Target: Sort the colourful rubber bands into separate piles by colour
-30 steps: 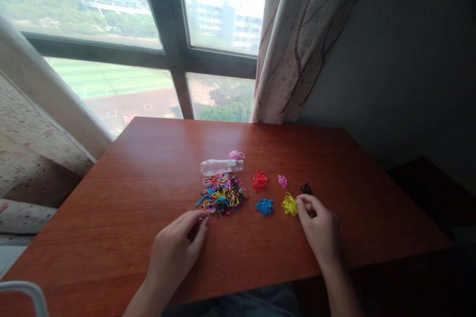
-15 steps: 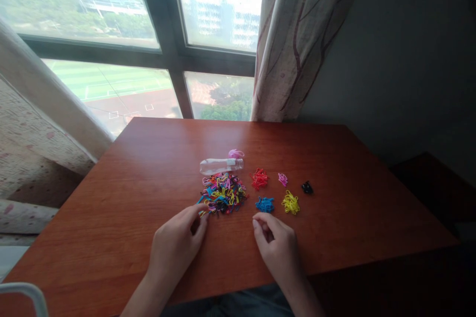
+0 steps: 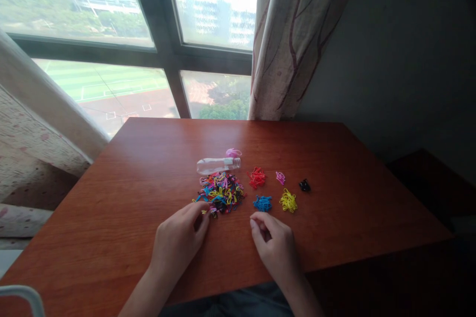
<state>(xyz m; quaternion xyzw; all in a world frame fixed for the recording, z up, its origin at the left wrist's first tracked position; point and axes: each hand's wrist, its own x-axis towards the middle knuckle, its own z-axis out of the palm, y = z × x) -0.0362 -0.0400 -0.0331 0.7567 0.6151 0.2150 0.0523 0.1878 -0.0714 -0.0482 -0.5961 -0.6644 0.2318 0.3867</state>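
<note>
A mixed pile of small coloured rubber bands (image 3: 221, 194) lies in the middle of the wooden table (image 3: 130, 173). Right of it sit small sorted heaps: red bands (image 3: 257, 177), blue bands (image 3: 262, 203), yellow bands (image 3: 288, 200), a few pink bands (image 3: 280, 177) and black bands (image 3: 304, 185). A clear plastic bottle (image 3: 217, 165) lies on its side behind the pile, with a pink cap (image 3: 233, 152) by it. My left hand (image 3: 178, 242) pinches at the near edge of the mixed pile. My right hand (image 3: 273, 245) rests with curled fingers just below the blue heap, apparently empty.
A window with a dark frame (image 3: 163, 54) and a patterned curtain (image 3: 297, 34) stand behind the table. A dark wall is on the right. A white curved rail (image 3: 22, 297) shows at the bottom left.
My right hand drew back from the black heap at the right to a spot below the blue heap. My left hand stayed at the pile's near edge.
</note>
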